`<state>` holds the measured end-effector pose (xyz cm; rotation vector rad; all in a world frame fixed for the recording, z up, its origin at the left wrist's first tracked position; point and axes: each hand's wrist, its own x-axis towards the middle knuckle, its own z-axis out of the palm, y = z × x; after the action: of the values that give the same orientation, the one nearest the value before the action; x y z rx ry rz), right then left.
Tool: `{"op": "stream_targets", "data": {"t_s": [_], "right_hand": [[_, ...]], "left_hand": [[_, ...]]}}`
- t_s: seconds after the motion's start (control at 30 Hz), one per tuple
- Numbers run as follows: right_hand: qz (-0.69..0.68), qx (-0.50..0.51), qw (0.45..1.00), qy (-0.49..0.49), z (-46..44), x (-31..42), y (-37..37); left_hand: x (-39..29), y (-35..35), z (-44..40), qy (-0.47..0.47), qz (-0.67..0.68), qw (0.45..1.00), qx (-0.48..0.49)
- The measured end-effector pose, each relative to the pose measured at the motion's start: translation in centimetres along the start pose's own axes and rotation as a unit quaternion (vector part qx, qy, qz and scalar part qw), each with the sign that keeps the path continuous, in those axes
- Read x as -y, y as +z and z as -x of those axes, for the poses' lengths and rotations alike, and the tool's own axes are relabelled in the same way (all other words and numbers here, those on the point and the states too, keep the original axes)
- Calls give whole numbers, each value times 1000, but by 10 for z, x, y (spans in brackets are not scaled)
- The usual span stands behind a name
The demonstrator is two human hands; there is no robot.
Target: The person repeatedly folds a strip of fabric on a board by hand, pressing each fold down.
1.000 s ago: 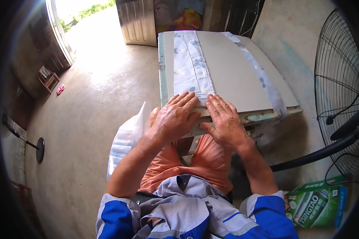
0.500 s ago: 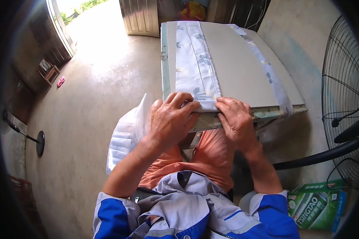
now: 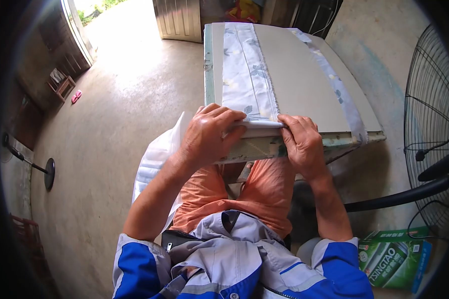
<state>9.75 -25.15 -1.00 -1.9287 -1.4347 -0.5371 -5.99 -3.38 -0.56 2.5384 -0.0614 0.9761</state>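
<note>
A long white fabric strip with grey-blue leaves (image 3: 242, 65) lies lengthwise on the board-topped table (image 3: 309, 79), with a frayed right edge. Its near end is folded over at the table's front edge. My left hand (image 3: 212, 132) is closed on the left side of that fold, thumb below and fingers above. My right hand (image 3: 303, 142) pinches the right corner of the same fold. Beside my left forearm hangs white pleated cloth (image 3: 157, 154); whether it joins the strip I cannot tell.
A narrower patterned strip (image 3: 329, 74) runs down the table's right side and over its front edge. A large black fan (image 3: 431, 124) stands at the right, above a green Tsingtao box (image 3: 394, 259). Pink slippers (image 3: 76, 96) lie on the floor at the left.
Both hands have shifted slightly up in view, and my left hand a little leftward. The folded end between them now shows longer and tauter. Both hands keep hold of the strip.
</note>
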Motion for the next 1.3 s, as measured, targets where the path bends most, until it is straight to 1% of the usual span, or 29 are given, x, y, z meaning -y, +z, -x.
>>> {"op": "stream_targets", "data": {"t_s": [0.17,0.47,0.77,0.87,1.07,1.17,1.27,1.3], "right_hand": [[-23,8,999,22,-5,-4,0],[-57,12,996,63,-13,-3,2],[-57,12,991,122,-17,-2,9],[-61,28,986,154,-21,0,9],[-28,53,982,181,-26,-5,16],[59,37,986,153,-24,-3,21],[161,-11,985,56,-25,13,19],[134,-8,990,36,-25,24,19]], "left_hand": [[8,0,-1,-7,7,1000,-7],[10,2,-5,-81,29,996,-19],[10,1,-11,-155,4,988,16],[11,0,-14,-188,-9,982,29],[10,-2,-20,-226,-58,970,61],[12,-1,-20,-216,-83,971,56],[12,1,-18,-208,-86,973,52],[14,4,-16,-199,-94,975,42]]}}
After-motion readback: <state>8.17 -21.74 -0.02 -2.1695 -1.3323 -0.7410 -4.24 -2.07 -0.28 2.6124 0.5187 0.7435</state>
